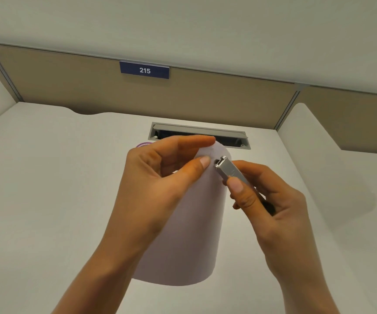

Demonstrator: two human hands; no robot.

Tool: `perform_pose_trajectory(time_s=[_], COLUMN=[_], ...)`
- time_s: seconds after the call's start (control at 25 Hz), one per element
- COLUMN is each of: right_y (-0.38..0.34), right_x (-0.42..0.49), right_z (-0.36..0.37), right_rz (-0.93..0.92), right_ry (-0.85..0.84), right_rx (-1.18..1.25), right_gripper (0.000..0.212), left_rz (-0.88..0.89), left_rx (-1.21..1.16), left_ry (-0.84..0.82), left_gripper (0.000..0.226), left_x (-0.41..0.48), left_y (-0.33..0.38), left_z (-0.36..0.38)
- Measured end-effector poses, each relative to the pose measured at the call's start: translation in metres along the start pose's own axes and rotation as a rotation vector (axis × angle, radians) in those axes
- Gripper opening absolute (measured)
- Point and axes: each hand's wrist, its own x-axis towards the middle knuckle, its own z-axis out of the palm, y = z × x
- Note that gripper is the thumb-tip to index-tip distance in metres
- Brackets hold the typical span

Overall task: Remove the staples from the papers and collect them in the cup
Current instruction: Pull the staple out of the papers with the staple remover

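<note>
White papers point(189, 234) hang curved above the desk, lifted by their far corner. My left hand point(160, 177) pinches that corner between thumb and fingers. My right hand point(266, 200) grips a silver metal staple remover point(230, 169), whose tip touches the paper corner right beside my left thumb. No staple is clear enough to make out. Behind my left hand, only a sliver of the cup's pink-purple rim point(144, 144) shows; the rest of the cup is hidden.
The white desk point(47, 189) has a grey cable slot point(205, 130) at the back. A tan partition point(205, 96) with a blue "215" label point(144, 70) stands behind it. A neighbouring desk point(352, 177) lies to the right.
</note>
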Motion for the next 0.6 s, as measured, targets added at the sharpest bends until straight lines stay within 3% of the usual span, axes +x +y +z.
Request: perform_pose_trajectory(time_s=[0.6], right_y=[-0.004], right_x=[0.001], right_z=[-0.004], right_rz=[-0.008], right_ry=[0.095], right_rx=[-0.108], right_gripper=[0.029], left_rz=[0.014], left_rx=[0.150], left_ry=[0.066], left_gripper=[0.026], left_x=[-0.007], left_y=[0.005], left_z=[0.014])
